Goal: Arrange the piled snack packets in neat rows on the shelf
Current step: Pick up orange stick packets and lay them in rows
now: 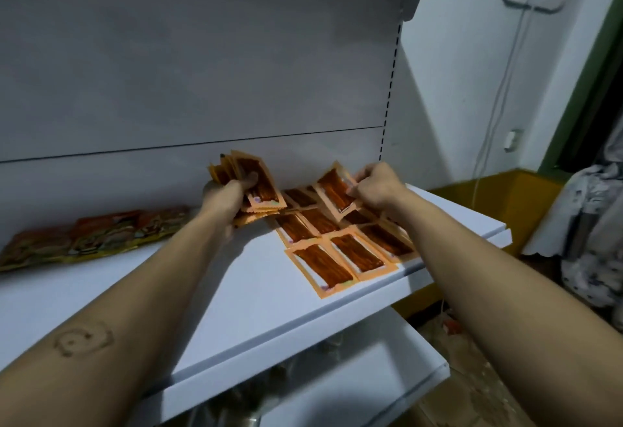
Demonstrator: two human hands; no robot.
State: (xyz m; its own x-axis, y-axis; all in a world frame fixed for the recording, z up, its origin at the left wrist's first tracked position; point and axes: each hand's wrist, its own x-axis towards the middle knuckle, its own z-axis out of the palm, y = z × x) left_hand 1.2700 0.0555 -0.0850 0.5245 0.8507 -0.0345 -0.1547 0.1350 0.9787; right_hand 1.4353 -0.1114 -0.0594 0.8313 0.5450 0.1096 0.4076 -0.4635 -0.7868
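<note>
Upper left + centre of frame: grey back panel (168, 73), slotted upright along its rt edge. Lower centre, diag. from left edge to mid-right: white shelf (209, 295). Below it, bottom right: lower shelf (354, 383). Far right: patterned cloth (586, 224), with thin cable (502, 89) down the pale wall above.

Both bare forearms stretched from bottom corners toward frame centre. Drawn ring mark (84, 339) on left forearm, lower left.

Mid-left, flat at foot of back panel: row of colourful packets (91, 234), blurred, print unreadable.

Centre-right, on shelf's rt end: laid orange snack packets (323, 266), flat, side by side in abt three rows, edges touching or slightly overlapping. Long axes roughly parallel, upper left to lower right in frame, i.e. from back panel toward front edge. Small printed end of nearest two toward front edge. Back row partly hidden, count unclear.

Just left of the rows, centre: fanned stack (259, 184) gripped in left hand (224, 196), fingers + thumb curled round its lower half. Stack up off shelf, long axis steep, top tipped to upper left, printed ends down.

Centre-right, above back row: single packet (335, 190) pinched at its rt edge by right hand (374, 184), fingers clenched on it. Packet tilted; clear of shelf or just touching, can't tell. Long axis again upper left to lower right, face toward camera.
</note>
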